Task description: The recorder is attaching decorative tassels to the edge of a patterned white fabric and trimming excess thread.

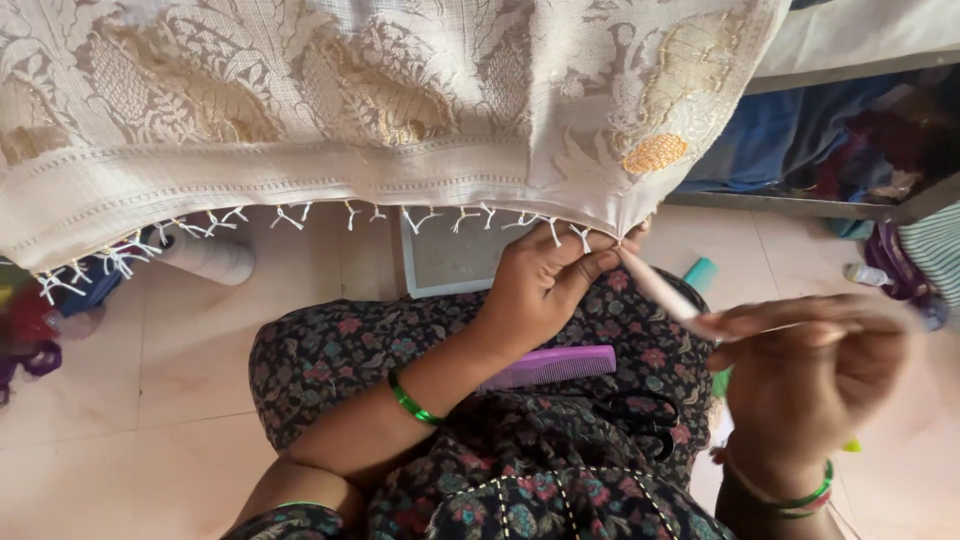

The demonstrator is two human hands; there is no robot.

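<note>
While the left hand (545, 280) pinches the cream woven cloth with white knotted tassels (380, 110), the right hand (810, 375) grips a white thread bundle (660, 290). A purple plastic comb (550, 366) lies near on the lap.

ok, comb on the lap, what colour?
Purple comb, lying on the floral dark dress; shows in the head view.

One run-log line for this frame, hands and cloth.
left hand: pinching fringe at cloth edge | right hand: pulling white strand taut | lap: purple comb, black scissors
</note>
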